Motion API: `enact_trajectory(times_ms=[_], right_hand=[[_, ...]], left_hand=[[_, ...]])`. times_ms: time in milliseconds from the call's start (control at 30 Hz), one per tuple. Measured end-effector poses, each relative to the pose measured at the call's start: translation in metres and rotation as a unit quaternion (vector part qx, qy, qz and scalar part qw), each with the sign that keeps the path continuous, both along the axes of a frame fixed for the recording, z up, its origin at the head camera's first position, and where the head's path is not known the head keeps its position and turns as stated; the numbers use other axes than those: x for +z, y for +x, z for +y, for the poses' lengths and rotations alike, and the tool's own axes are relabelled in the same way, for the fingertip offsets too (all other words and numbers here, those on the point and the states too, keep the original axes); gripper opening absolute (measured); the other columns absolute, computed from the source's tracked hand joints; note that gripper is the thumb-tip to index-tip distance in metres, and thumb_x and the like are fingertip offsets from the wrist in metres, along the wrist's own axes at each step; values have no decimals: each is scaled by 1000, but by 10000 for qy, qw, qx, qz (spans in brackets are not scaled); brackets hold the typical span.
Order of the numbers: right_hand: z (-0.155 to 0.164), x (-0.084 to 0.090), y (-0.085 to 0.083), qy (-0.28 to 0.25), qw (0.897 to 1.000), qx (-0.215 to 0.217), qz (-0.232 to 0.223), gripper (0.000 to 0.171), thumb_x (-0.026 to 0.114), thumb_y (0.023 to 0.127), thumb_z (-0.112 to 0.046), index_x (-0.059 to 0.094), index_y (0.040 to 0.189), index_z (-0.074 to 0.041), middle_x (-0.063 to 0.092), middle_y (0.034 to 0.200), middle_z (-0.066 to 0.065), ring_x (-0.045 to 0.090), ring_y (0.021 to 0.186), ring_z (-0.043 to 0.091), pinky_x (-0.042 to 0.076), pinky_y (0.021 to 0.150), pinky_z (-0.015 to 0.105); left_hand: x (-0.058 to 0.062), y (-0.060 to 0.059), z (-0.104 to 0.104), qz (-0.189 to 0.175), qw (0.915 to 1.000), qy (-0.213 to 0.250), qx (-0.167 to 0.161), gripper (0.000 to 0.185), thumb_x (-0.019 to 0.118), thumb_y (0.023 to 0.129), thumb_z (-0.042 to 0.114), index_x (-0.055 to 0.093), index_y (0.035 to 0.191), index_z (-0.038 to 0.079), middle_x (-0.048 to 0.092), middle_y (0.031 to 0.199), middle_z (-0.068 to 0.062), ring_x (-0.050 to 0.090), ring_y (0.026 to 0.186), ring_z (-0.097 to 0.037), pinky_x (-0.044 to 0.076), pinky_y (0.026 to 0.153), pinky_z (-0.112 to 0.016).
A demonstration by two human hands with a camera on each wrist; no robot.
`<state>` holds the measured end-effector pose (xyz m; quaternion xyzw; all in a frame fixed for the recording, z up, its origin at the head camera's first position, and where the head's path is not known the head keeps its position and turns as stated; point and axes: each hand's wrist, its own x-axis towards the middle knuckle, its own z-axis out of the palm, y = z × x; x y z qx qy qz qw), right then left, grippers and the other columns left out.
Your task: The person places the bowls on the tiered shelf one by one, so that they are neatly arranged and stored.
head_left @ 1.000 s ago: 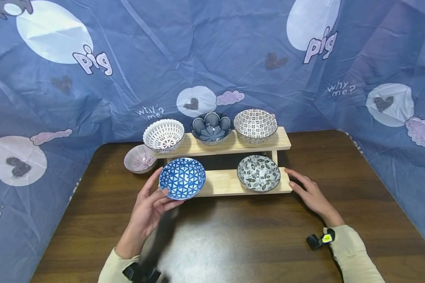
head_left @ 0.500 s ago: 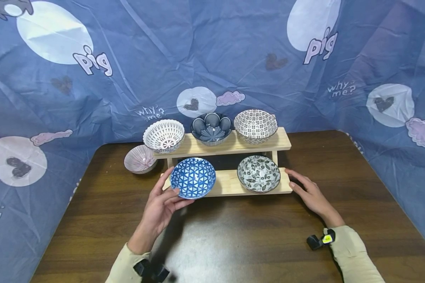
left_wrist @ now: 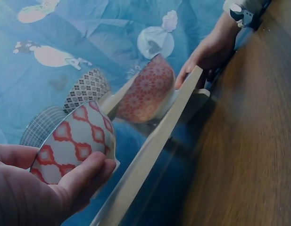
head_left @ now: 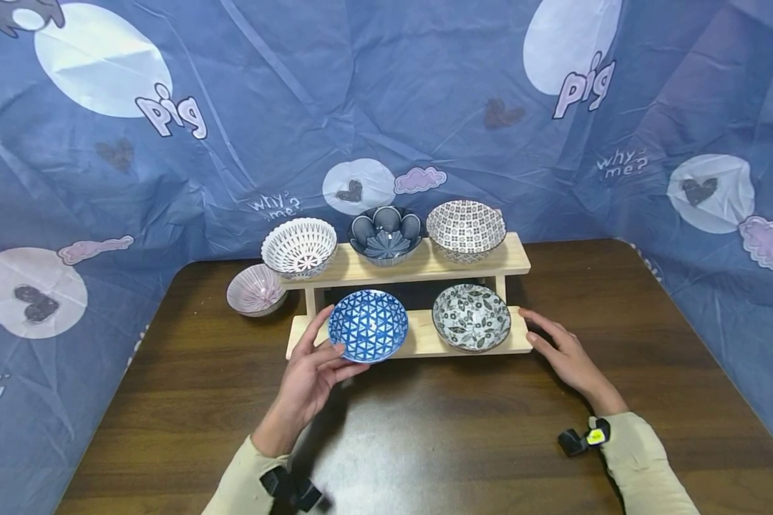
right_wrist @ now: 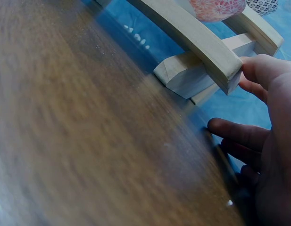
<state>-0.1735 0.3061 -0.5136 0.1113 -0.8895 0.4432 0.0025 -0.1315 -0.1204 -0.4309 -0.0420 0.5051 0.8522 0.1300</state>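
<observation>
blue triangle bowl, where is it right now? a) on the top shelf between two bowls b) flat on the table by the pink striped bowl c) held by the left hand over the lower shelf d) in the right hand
c: the left hand grips the blue triangle bowl by its near rim at the lower shelf, left of the floral bowl, while the right hand rests at the shelf's right end.

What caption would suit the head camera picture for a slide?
Left hand holds a blue triangle-patterned bowl at the wooden shelf's lower tier; right hand steadies its end.
</observation>
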Motion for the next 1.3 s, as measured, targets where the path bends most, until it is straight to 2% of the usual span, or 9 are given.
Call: enact_trajectory(times_ms=[333, 600, 933, 1300], right_hand=[[0, -1, 0, -2, 10000, -14, 55, 48, 52, 105, -26, 46, 149, -10, 46, 154, 19, 36, 144, 43, 29, 115, 67], [0, -3, 0, 3, 10000, -20, 79, 48, 52, 105, -27, 46, 149, -9, 46, 154, 20, 36, 144, 44, 28, 115, 68], [1, -3, -1, 23, 10000, -27, 13, 49, 52, 105, -28, 46, 150, -10, 45, 155, 19, 35, 145, 45, 27, 115, 69], [0, -1, 0, -16, 10000, -5, -2, 49, 52, 105, -26, 45, 150, -10, 45, 155, 19, 35, 145, 45, 27, 115, 69]], left_hand=[[-7, -5, 13, -35, 10000, 56, -26, 74, 39, 95, -10, 16, 160, 17, 29, 155, -33, 71, 101, -25, 63, 85, -43], [-13, -9, 21, -76, 9999, 79, -40, 75, 41, 95, -9, 17, 160, 19, 31, 157, -29, 69, 106, -29, 62, 87, -46], [-16, -12, 23, -91, 9996, 226, -124, 76, 40, 95, -9, 16, 160, 20, 26, 161, -24, 69, 105, -26, 62, 87, -45], [-17, -14, 25, -108, 9995, 238, -191, 75, 40, 97, -7, 15, 161, 22, 28, 159, -28, 70, 104, -26, 61, 90, -47]])
